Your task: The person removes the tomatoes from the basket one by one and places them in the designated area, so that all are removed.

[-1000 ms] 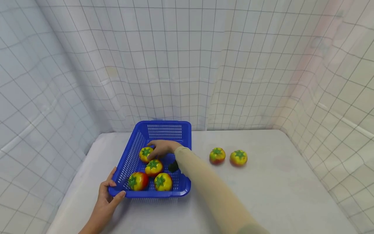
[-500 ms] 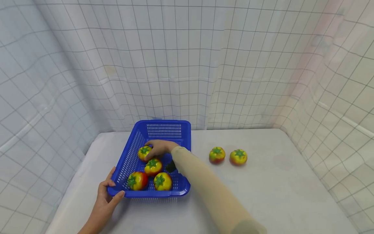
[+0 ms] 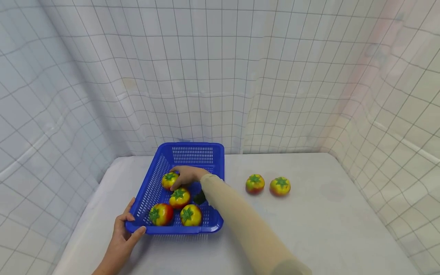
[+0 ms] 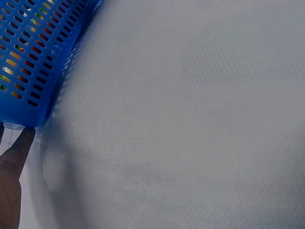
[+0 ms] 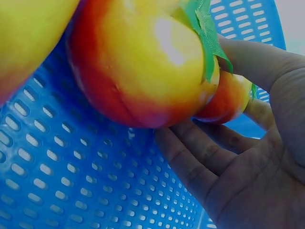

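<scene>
At the near left corner of the blue basket (image 3: 178, 230), my left hand (image 3: 120, 238) grips the rim, thumb in front and fingers along the left side. My right hand (image 3: 187, 174) reaches inside and holds a yellow-red toy tomato (image 3: 168, 181) with a green leafy top, at the basket's left. In the right wrist view the thumb and fingers lie either side of this tomato (image 5: 224, 100), partly hidden behind a nearer toy tomato (image 5: 143, 62). Several such tomatoes share the basket, including a middle one (image 3: 179, 198) just below my right thumb.
On the white table (image 3: 330, 221), two more toy tomatoes, one left (image 3: 255, 184) and one right (image 3: 280, 186), lie right of the basket. A dark green thing (image 3: 199, 197) in the basket is partly covered by my right sleeve (image 3: 240, 217). Grid-patterned curtains (image 3: 220, 95) surround the table.
The right hand and forearm have shifted very slightly left, and the sleeve covers more of the dark green thing. The left hand keeps its grip on the basket.
</scene>
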A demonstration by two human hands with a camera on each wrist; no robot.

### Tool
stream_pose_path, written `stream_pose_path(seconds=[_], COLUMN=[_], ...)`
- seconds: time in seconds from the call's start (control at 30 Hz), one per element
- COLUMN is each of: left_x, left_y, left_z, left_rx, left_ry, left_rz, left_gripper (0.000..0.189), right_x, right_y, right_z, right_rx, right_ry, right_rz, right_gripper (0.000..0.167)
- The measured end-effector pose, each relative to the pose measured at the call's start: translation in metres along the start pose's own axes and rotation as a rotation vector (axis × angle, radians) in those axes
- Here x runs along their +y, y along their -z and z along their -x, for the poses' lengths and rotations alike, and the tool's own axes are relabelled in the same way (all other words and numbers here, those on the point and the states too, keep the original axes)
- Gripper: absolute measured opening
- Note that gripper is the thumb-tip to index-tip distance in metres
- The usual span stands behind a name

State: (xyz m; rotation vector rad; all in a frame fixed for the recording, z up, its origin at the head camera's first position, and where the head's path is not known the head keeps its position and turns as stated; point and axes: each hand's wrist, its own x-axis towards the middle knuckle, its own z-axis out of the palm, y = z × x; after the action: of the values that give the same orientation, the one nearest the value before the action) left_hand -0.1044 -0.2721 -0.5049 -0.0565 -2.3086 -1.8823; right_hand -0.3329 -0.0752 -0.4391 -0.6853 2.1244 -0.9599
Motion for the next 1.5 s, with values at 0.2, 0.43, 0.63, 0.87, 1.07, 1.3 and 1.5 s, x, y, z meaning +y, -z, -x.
stream_pose_path(seconds=[0.2, 0.43, 0.63, 0.87, 1.07, 1.3, 1.5], left_x=[-0.004, 0.000, 0.003, 0.000, 0.000, 0.000, -0.002], left_y=[0.000, -0.001, -0.001, -0.001, 0.000, 0.000, 0.000], left_z=[0.001, 0.001, 0.001, 0.000, 0.000, 0.001, 0.002], left_rx=[-0.006, 0.002, 0.003, -0.003, -0.003, -0.004, -0.018], left_ry=[-0.048, 0.032, 0.053, -0.002, -0.005, -0.038, -0.066], left_rz=[0.009, -0.003, 0.026, 0.065, 0.050, 0.090, 0.116], left_gripper=[0.040, 0.042, 0.041, 0.039, 0.040, 0.039, 0.039], right_x=[0.002, 0.000, -0.003, -0.008, -0.011, -0.011, -0.002], right_y=[0.000, 0.005, 0.017, 0.036, 0.052, 0.069, 0.082], right_z=[-0.001, 0.003, 0.009, 0.023, 0.037, 0.064, 0.083], right_rx=[0.011, 0.013, 0.004, 0.007, -0.012, -0.007, -0.001], right_ry=[0.018, 0.030, 0.068, 0.113, 0.153, 0.185, 0.207], right_rz=[0.055, 0.067, 0.007, -0.030, -0.064, -0.006, 0.081], right_gripper=[0.067, 0.066, 0.071, 0.073, 0.073, 0.069, 0.069])
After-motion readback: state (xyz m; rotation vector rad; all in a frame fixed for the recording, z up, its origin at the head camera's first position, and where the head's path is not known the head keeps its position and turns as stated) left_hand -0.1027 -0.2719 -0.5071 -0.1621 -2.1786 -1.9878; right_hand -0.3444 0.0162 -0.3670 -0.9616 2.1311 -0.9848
